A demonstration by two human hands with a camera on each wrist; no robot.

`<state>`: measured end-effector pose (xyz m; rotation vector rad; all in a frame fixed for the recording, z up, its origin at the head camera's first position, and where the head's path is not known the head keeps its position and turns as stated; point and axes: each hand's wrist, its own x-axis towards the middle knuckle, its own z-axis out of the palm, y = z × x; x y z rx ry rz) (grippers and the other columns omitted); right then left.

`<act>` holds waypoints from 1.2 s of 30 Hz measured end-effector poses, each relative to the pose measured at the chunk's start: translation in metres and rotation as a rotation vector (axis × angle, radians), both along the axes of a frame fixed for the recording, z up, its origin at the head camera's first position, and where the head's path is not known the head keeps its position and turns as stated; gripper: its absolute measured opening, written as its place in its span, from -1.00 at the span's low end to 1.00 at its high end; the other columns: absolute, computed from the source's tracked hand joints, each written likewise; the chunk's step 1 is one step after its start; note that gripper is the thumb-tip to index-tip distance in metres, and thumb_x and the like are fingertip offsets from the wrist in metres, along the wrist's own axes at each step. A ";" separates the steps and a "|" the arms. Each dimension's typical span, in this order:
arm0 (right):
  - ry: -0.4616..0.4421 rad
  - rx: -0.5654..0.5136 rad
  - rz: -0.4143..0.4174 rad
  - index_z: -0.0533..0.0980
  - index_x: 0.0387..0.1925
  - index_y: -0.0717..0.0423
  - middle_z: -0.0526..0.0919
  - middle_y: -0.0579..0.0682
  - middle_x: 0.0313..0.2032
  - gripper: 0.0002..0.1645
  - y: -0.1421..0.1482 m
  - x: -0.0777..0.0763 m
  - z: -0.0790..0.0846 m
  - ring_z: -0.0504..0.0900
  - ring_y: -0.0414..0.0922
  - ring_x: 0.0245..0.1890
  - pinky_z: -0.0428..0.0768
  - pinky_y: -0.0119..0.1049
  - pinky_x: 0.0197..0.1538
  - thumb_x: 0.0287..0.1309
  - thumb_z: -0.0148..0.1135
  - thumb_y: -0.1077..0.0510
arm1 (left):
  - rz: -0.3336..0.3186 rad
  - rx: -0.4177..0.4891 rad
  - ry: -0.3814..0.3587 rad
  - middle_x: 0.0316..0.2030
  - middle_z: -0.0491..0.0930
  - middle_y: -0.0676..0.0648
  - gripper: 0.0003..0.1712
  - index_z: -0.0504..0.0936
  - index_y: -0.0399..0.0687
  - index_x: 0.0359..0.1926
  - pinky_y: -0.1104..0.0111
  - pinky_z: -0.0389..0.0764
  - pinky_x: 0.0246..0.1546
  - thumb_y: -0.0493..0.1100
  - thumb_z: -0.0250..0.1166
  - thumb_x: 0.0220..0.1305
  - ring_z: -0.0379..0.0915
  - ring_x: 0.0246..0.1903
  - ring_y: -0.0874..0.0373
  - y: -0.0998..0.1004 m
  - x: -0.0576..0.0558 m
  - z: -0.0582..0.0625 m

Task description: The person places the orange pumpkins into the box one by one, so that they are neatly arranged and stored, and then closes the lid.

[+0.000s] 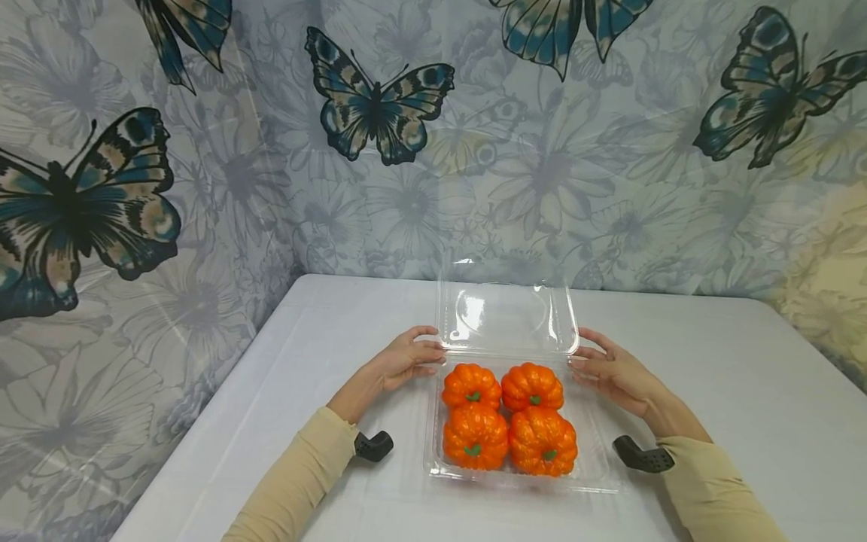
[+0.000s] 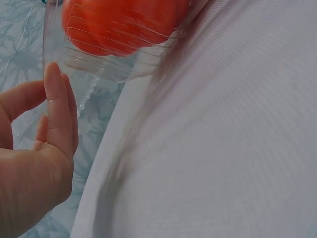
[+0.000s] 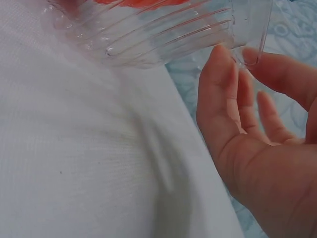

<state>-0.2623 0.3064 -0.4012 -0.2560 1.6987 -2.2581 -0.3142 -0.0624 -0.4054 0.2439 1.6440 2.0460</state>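
A clear plastic clamshell container (image 1: pixel 599 459) stands on the white table with several small orange toy pumpkins (image 1: pixel 474 436) in its base, green stems up. Its lid (image 1: pixel 508 316) is raised at the far side, hinged behind the pumpkins. At the lid's left edge, near the hinge, my left hand (image 1: pixel 406 357) pinches the plastic between thumb and fingers. My right hand (image 1: pixel 616 374) pinches the opposite lower corner, its other fingers spread. The ribbed side wall (image 3: pixel 163 34) of the base shows close by in the right wrist view.
A white cloth covers the table (image 1: pixel 359 316). Behind it hangs a wall covering (image 1: pixel 406 218) printed with flowers and butterflies. Both sleeved wrists carry a black device, one at the left wrist (image 1: pixel 374 446) and one at the right wrist (image 1: pixel 643 455).
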 end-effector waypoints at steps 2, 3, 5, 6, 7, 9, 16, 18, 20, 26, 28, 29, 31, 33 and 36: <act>0.031 -0.043 0.023 0.15 0.22 -0.04 0.49 -0.04 -0.09 -0.44 0.001 0.000 -0.002 0.58 -0.16 -0.15 0.56 -0.26 -0.04 0.31 -0.08 0.48 | -0.004 -0.004 0.012 -0.14 0.45 -0.11 -0.41 0.12 -0.28 0.28 0.47 0.58 -0.39 -0.49 0.10 0.28 0.54 -0.29 0.19 0.000 0.000 0.000; 0.044 -0.063 0.035 0.16 0.23 -0.03 0.50 -0.05 -0.10 -0.44 0.001 0.000 -0.003 0.58 -0.15 -0.15 0.56 -0.26 -0.04 0.32 -0.10 0.49 | -0.005 -0.008 0.016 -0.13 0.45 -0.12 -0.39 0.11 -0.29 0.29 0.46 0.58 -0.38 -0.49 0.10 0.28 0.54 -0.28 0.19 0.000 0.000 0.000; 0.064 -0.097 0.052 0.20 0.22 -0.05 0.50 -0.06 -0.12 -0.43 0.002 0.001 -0.004 0.58 -0.14 -0.15 0.56 -0.25 -0.03 0.32 -0.12 0.50 | -0.006 -0.014 0.025 -0.10 0.46 -0.13 -0.39 0.10 -0.29 0.29 0.46 0.58 -0.37 -0.48 0.11 0.28 0.54 -0.27 0.18 0.000 0.000 0.000; 0.073 -0.108 0.057 0.22 0.21 -0.06 0.50 -0.06 -0.12 -0.43 0.002 0.001 -0.005 0.57 -0.14 -0.15 0.56 -0.25 -0.04 0.32 -0.12 0.50 | -0.006 -0.018 0.028 -0.10 0.47 -0.13 -0.39 0.11 -0.29 0.29 0.45 0.58 -0.37 -0.48 0.12 0.28 0.53 -0.27 0.19 0.000 0.000 0.000; 0.079 -0.118 0.061 0.24 0.21 -0.08 0.50 -0.06 -0.13 -0.43 0.002 0.001 -0.006 0.57 -0.13 -0.15 0.56 -0.25 -0.04 0.32 -0.13 0.50 | -0.005 -0.021 0.029 -0.10 0.48 -0.12 -0.41 0.11 -0.29 0.28 0.45 0.58 -0.37 -0.47 0.12 0.29 0.53 -0.27 0.19 0.000 0.000 -0.001; 0.095 -0.136 0.062 0.25 0.20 -0.09 0.49 -0.07 -0.13 -0.43 0.002 0.000 -0.007 0.56 -0.14 -0.15 0.56 -0.26 -0.05 0.32 -0.12 0.50 | -0.005 -0.020 0.029 -0.11 0.51 -0.09 -0.45 0.14 -0.28 0.25 0.45 0.58 -0.37 -0.45 0.13 0.29 0.53 -0.27 0.19 0.000 0.000 -0.001; 0.191 -0.191 0.088 0.30 0.11 0.01 0.48 -0.07 -0.16 -0.49 0.001 -0.001 -0.014 0.55 -0.18 -0.18 0.55 -0.32 -0.09 0.30 -0.16 0.56 | -0.011 0.010 0.020 -0.20 0.54 -0.02 -0.63 0.24 -0.27 0.05 0.46 0.58 -0.41 -0.47 0.12 0.28 0.54 -0.30 0.19 0.000 0.000 -0.001; 0.209 -0.198 0.097 0.33 0.05 0.02 0.49 -0.08 -0.17 -0.51 0.000 -0.002 -0.015 0.55 -0.18 -0.19 0.55 -0.33 -0.10 0.29 -0.18 0.58 | -0.014 0.011 0.021 -0.21 0.54 -0.02 -0.69 0.28 -0.22 -0.02 0.46 0.57 -0.41 -0.47 0.12 0.28 0.54 -0.30 0.19 -0.001 0.000 -0.002; 0.222 -0.194 0.101 0.35 0.00 0.03 0.49 -0.08 -0.18 -0.52 0.000 -0.002 -0.016 0.55 -0.17 -0.19 0.55 -0.34 -0.10 0.28 -0.19 0.59 | -0.017 0.009 0.022 -0.20 0.54 -0.03 -0.73 0.30 -0.18 -0.07 0.46 0.57 -0.40 -0.46 0.12 0.28 0.53 -0.30 0.20 -0.001 -0.001 -0.003; 0.250 -0.152 0.076 0.39 -0.06 0.03 0.48 -0.08 -0.19 -0.51 -0.001 -0.001 -0.014 0.53 -0.17 -0.18 0.54 -0.37 -0.08 0.24 -0.18 0.61 | -0.001 0.000 -0.006 -0.17 0.55 -0.06 -0.80 0.34 -0.17 0.00 0.45 0.57 -0.37 -0.34 0.03 0.38 0.55 -0.29 0.21 -0.001 -0.003 -0.004; 0.258 -0.137 0.067 0.39 -0.08 0.02 0.48 -0.08 -0.20 -0.50 -0.001 -0.001 -0.014 0.52 -0.18 -0.19 0.54 -0.38 -0.09 0.23 -0.17 0.62 | 0.012 -0.010 -0.013 -0.16 0.54 -0.07 -0.75 0.32 -0.20 0.08 0.44 0.58 -0.35 -0.24 -0.01 0.43 0.56 -0.28 0.20 -0.001 -0.003 -0.004; 0.264 -0.127 0.063 0.39 -0.08 0.02 0.48 -0.08 -0.20 -0.50 -0.001 0.000 -0.014 0.52 -0.18 -0.19 0.54 -0.38 -0.09 0.23 -0.16 0.62 | 0.016 -0.012 -0.016 -0.16 0.54 -0.07 -0.70 0.31 -0.22 0.11 0.43 0.58 -0.33 -0.18 -0.03 0.45 0.56 -0.27 0.19 -0.001 -0.003 -0.003; 0.272 -0.114 0.055 0.39 -0.10 0.02 0.48 -0.08 -0.21 -0.50 -0.001 0.000 -0.013 0.51 -0.19 -0.19 0.54 -0.39 -0.10 0.22 -0.16 0.63 | 0.021 -0.013 -0.026 -0.16 0.54 -0.07 -0.60 0.29 -0.24 0.15 0.42 0.59 -0.31 -0.06 -0.05 0.47 0.56 -0.26 0.18 0.000 -0.002 -0.003; 0.280 -0.095 0.044 0.40 -0.12 0.01 0.48 -0.08 -0.21 -0.52 -0.001 0.000 -0.013 0.50 -0.19 -0.19 0.53 -0.41 -0.12 0.22 -0.14 0.62 | 0.023 -0.011 -0.027 -0.17 0.54 -0.08 -0.52 0.28 -0.25 0.19 0.42 0.59 -0.30 0.01 -0.05 0.47 0.55 -0.26 0.18 0.000 -0.002 -0.002; 0.287 -0.069 0.033 0.41 -0.16 0.00 0.48 -0.09 -0.22 -0.55 0.000 0.000 -0.013 0.49 -0.19 -0.20 0.52 -0.42 -0.14 0.22 -0.09 0.60 | 0.020 0.010 -0.041 -0.16 0.54 -0.09 -0.54 0.28 -0.22 0.17 0.41 0.59 -0.30 0.01 -0.02 0.45 0.55 -0.26 0.16 -0.001 -0.002 -0.002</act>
